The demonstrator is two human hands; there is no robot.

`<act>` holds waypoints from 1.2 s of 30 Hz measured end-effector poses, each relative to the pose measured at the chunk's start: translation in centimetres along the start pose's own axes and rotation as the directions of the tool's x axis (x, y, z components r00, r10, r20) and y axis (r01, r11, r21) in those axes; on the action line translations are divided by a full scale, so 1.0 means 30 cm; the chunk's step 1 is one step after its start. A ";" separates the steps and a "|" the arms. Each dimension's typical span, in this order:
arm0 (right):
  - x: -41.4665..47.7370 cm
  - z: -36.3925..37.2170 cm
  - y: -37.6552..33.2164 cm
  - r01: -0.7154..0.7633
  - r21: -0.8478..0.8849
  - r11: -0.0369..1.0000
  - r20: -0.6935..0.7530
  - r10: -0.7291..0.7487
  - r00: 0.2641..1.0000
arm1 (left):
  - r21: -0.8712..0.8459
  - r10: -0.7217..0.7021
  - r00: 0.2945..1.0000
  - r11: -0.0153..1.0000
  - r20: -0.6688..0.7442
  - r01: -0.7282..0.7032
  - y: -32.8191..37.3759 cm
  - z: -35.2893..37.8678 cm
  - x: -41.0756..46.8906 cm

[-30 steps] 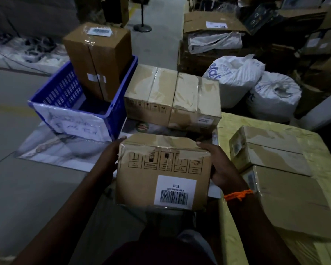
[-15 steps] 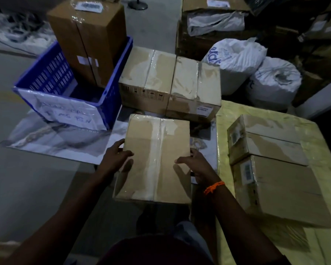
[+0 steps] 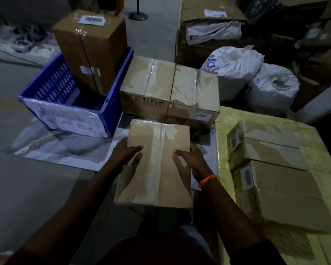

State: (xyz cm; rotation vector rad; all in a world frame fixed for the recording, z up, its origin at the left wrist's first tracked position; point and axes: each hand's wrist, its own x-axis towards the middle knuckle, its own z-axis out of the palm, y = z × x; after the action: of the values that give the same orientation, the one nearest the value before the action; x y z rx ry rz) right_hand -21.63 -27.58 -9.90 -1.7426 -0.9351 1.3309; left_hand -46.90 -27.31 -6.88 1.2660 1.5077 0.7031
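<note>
Both forearms are reaching forward, the left hand (image 3: 127,152) and right hand (image 3: 191,160) gripping the taped box (image 3: 159,169) by its long sides, thumbs lying on top. The box is hovering over the near edge of the floor sheet (image 3: 65,150), beside the left edge of the yellow table (image 3: 225,134), with two cartons (image 3: 147,83) sitting beyond.

Brown taped carton (image 3: 157,165); blue lattice crate (image 3: 52,87); orange wristband (image 3: 207,180); yellow table (image 3: 313,134)

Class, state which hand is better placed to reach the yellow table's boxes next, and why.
Likely right: the right hand grips the taped carton beside the yellow table; the left hand grips its far edge.
</note>
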 end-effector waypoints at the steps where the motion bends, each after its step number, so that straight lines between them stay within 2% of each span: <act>1: -0.013 -0.006 -0.003 0.022 0.003 1.000 -0.015 -0.022 1.000 | -0.034 0.023 1.000 0.999 -0.019 -0.024 0.000 -0.003 -0.004; 5: -0.054 -0.045 -0.043 0.101 0.044 0.994 -0.086 -0.097 0.992 | -0.139 0.036 0.991 0.989 -0.132 -0.055 0.043 -0.019 -0.032; 10: -0.104 -0.082 -0.155 0.262 0.092 0.961 -0.179 -0.243 0.954 | -0.198 0.138 0.951 0.960 -0.275 -0.197 0.177 0.000 -0.061; 12: -0.127 -0.097 -0.201 0.303 0.142 0.942 -0.238 -0.264 0.935 | -0.228 0.129 0.934 0.950 -0.332 -0.212 0.203 -0.005 -0.056; 15: -0.144 -0.123 -0.229 0.284 0.202 0.937 -0.280 -0.223 0.934 | -0.315 0.077 0.942 0.931 -0.326 -0.185 0.213 -0.005 -0.055; 19: -0.166 -0.134 -0.205 0.258 0.198 0.946 -0.294 -0.194 0.936 | -0.328 0.097 0.949 0.924 -0.301 -0.199 0.205 0.036 -0.083; 22: -0.182 -0.136 -0.174 0.244 0.167 0.955 -0.326 -0.180 0.928 | -0.278 0.116 0.950 0.939 -0.291 -0.200 0.177 0.064 -0.094; 25: -0.192 -0.151 -0.137 0.232 0.196 0.953 -0.337 -0.157 0.928 | -0.046 0.202 0.929 0.973 -0.310 -0.227 0.141 0.078 -0.088; 26: -0.198 -0.154 -0.128 0.226 0.178 0.958 -0.341 -0.156 0.927 | -0.046 0.197 0.927 0.974 -0.319 -0.223 0.134 0.084 -0.090; 28: -0.213 -0.154 -0.123 0.258 0.052 0.965 -0.363 -0.222 0.905 | -0.080 0.201 0.926 0.968 -0.321 -0.238 0.137 0.089 -0.105; 29: -0.216 -0.152 -0.125 0.303 -0.039 0.952 -0.376 -0.295 0.878 | -0.024 0.277 0.904 0.953 -0.326 -0.301 0.140 0.087 -0.112; 31: -0.217 -0.146 -0.143 0.426 -0.280 0.860 -0.368 -0.506 0.780 | 0.187 0.483 0.822 0.876 -0.302 -0.446 0.146 0.080 -0.107; 32: -0.210 -0.145 -0.155 0.482 -0.428 0.764 -0.323 -0.628 0.709 | 0.315 0.576 0.773 0.810 -0.265 -0.495 0.158 0.078 -0.095; 34: -0.192 -0.141 -0.184 0.536 -0.680 0.500 -0.135 -0.804 0.579 | 0.546 0.699 0.702 0.644 -0.135 -0.536 0.202 0.071 -0.072; 36: -0.171 -0.131 -0.206 0.580 -0.748 0.322 0.046 -0.847 0.530 | 0.628 0.729 0.678 0.486 0.091 -0.608 0.249 0.069 -0.057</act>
State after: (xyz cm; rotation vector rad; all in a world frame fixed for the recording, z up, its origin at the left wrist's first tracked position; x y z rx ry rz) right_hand -19.50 -29.73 -1.48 -1.5734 -1.8707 -0.0327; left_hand -42.36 -27.16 -0.38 2.4621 1.4033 0.8703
